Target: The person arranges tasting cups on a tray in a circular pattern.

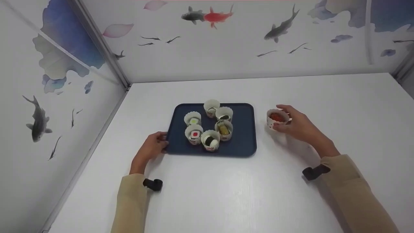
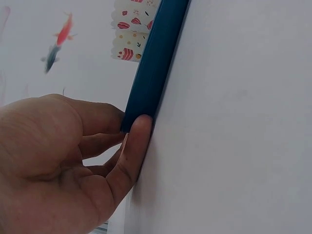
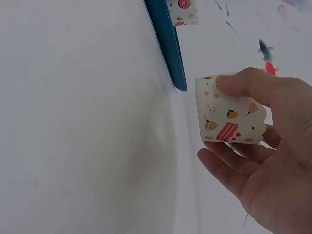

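Note:
My right hand (image 1: 299, 124) holds a patterned paper cup (image 3: 231, 114) between thumb and fingers, close over the table to the right of the tray. Something orange-red (image 1: 277, 117) lies inside that cup. At the left edge of the dark blue tray (image 1: 244, 129), my left hand (image 1: 150, 147) grips the rim, thumb against its side in the left wrist view. Several similar cups stand on the tray in a rough ring. Among them are a cup with a black-and-white rice ball (image 1: 211, 142), one with a yellow-brown piece (image 1: 223, 129) and one with a red-centred roll (image 1: 194, 134).
The tray lies on a white table (image 1: 207, 194). White panels printed with fish and leaves rise behind (image 1: 233, 58) and at the left (image 1: 19, 81). A black wrist camera (image 1: 153, 184) sits on the left sleeve, another (image 1: 315, 172) on the right.

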`<state>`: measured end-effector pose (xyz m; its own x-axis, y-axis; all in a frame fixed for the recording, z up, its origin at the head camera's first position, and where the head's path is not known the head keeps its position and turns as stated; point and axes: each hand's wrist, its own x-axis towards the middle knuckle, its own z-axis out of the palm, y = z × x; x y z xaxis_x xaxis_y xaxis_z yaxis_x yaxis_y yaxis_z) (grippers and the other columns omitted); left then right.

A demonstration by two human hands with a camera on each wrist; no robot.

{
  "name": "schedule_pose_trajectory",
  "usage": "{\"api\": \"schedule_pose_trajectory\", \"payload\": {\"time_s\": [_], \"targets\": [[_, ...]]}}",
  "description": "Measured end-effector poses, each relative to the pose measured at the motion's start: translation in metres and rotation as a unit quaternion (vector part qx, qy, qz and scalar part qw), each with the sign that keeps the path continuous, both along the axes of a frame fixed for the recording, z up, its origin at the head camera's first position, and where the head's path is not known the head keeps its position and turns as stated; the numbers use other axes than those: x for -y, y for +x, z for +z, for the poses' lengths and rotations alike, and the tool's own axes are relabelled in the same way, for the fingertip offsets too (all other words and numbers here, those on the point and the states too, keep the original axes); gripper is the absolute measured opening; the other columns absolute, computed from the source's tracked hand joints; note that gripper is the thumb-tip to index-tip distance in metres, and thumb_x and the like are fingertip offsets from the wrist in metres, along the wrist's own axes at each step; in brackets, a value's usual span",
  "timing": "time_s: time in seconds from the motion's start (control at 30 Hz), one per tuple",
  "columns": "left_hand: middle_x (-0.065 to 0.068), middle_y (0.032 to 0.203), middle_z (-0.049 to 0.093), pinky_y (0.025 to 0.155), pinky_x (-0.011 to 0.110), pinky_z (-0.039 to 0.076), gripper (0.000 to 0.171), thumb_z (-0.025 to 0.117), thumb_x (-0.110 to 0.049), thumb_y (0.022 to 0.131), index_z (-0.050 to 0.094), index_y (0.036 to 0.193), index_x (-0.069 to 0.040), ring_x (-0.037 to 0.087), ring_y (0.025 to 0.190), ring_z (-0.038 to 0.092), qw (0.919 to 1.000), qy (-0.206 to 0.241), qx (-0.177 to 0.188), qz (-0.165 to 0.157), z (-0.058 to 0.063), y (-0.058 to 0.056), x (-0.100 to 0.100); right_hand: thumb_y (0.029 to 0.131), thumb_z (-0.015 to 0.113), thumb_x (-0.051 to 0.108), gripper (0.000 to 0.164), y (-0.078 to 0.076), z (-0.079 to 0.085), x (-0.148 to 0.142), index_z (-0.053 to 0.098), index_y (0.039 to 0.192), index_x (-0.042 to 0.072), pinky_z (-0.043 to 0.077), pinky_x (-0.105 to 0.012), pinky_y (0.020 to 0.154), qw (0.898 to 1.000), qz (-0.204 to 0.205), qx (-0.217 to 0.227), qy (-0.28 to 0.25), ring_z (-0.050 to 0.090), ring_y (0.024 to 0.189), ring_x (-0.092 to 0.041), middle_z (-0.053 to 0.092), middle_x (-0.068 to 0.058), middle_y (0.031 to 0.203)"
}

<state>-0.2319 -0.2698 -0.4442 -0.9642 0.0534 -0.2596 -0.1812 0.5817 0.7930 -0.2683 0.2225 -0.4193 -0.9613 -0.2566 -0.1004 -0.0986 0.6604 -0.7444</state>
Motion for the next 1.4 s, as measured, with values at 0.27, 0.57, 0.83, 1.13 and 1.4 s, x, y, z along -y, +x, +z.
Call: {"api": "schedule_pose_trajectory", "payload": {"time_s": [0.27, 0.57, 0.83, 1.13, 1.4], "targets": [[0.026, 0.135, 0.055, 0.081, 0.027, 0.058, 0.046, 0.048, -0.002, 0.102, 0.042, 0.147, 0.003, 0.026, 0.106, 0.063, 1.0000, -0.003, -0.003, 0.005, 0.000, 0.000, 0.000, 0.091, 0.073, 0.023, 0.078, 0.010, 0.010, 0.023, 0.030, 0.156, 0.019, 0.057, -0.050, 0.097, 0.999, 0.026, -0.031, -0.021, 0.059, 0.122, -0.039, 0.051, -0.019, 0.142], [0.026, 0.136, 0.053, 0.082, 0.027, 0.059, 0.047, 0.047, -0.001, 0.102, 0.041, 0.148, 0.004, 0.027, 0.111, 0.061, 1.0000, 0.005, -0.005, 0.003, 0.001, -0.001, 0.000, 0.091, 0.074, 0.019, 0.073, 0.018, 0.013, 0.048, 0.036, 0.153, 0.013, 0.058, -0.047, 0.093, 0.996, 0.045, -0.076, -0.030, 0.061, 0.117, -0.032, 0.056, -0.016, 0.138], [0.026, 0.135, 0.054, 0.082, 0.028, 0.059, 0.046, 0.048, -0.001, 0.102, 0.042, 0.148, 0.005, 0.027, 0.110, 0.063, 1.0000, 0.001, -0.001, 0.005, -0.001, -0.002, -0.001, 0.092, 0.074, 0.021, 0.073, 0.019, 0.018, 0.070, 0.035, 0.153, 0.010, 0.057, -0.046, 0.098, 0.994, 0.046, -0.086, -0.044, 0.058, 0.123, -0.031, 0.054, -0.015, 0.141], [0.027, 0.136, 0.054, 0.084, 0.030, 0.060, 0.046, 0.048, -0.002, 0.102, 0.042, 0.148, 0.005, 0.030, 0.113, 0.062, 1.0000, 0.000, -0.005, 0.004, -0.002, 0.000, -0.001, 0.093, 0.071, 0.019, 0.070, 0.009, 0.033, 0.098, 0.036, 0.153, 0.011, 0.056, -0.046, 0.099, 0.991, 0.069, -0.102, -0.043, 0.058, 0.125, -0.031, 0.051, -0.015, 0.145], [0.027, 0.137, 0.053, 0.085, 0.030, 0.059, 0.046, 0.048, -0.002, 0.102, 0.042, 0.148, 0.005, 0.030, 0.115, 0.061, 1.0000, 0.001, -0.006, -0.001, -0.001, 0.000, 0.000, 0.092, 0.072, 0.020, 0.070, -0.001, 0.045, 0.123, 0.038, 0.151, 0.008, 0.049, -0.047, 0.109, 0.991, 0.069, -0.104, -0.047, 0.054, 0.130, -0.031, 0.049, -0.015, 0.146]]}}
